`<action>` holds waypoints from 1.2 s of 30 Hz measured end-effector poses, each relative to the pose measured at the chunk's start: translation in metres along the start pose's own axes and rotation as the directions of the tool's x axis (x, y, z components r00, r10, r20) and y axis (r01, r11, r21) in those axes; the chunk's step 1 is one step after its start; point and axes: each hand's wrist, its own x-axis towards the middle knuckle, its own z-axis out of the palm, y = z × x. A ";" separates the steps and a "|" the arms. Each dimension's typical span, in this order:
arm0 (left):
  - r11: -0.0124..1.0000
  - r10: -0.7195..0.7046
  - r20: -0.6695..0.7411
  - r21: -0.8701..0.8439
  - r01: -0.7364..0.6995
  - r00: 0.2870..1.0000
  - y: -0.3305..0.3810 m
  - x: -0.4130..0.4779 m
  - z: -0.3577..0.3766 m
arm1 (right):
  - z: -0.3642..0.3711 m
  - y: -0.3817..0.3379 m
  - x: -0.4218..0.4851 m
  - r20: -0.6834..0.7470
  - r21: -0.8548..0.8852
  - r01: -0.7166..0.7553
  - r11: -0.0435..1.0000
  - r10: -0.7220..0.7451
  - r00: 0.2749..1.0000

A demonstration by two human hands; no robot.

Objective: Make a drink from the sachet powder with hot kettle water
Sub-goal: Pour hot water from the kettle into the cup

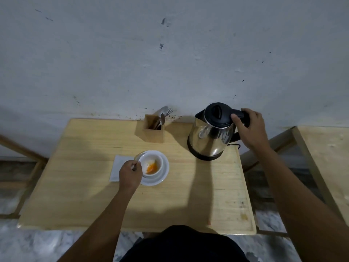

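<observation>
A white cup (153, 161) stands on a white saucer (164, 173) near the middle of the wooden table (85, 195). Orange and white powder (151, 167) lies inside the cup. My left hand (130, 173) is closed around the cup's handle on its left side, with a thin metal piece showing between the fingers. A steel kettle (209, 138) with a black lid stands at the back right on its base. My right hand (249, 130) grips the kettle's black handle, thumb resting by the lid.
A white napkin (118, 165) lies left of the saucer, partly under my hand. A wooden cutlery holder (153, 132) with spoons and a fork stands at the back against the wall. A second wooden table (328, 157) is at the right.
</observation>
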 end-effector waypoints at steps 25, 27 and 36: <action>0.984 -0.170 -0.068 0.044 0.173 0.983 0.023 -0.013 0.012 | -0.014 0.023 0.065 0.309 0.246 0.063 0.967 -0.140 0.941; 0.984 -0.175 -0.055 0.034 0.177 0.983 0.023 -0.013 0.011 | -0.015 0.016 0.062 0.279 0.252 0.078 0.965 -0.150 0.949; 0.986 -0.167 -0.018 -0.019 0.167 0.986 0.019 -0.011 0.005 | -0.030 -0.056 0.045 0.321 0.152 0.222 0.963 -0.261 0.910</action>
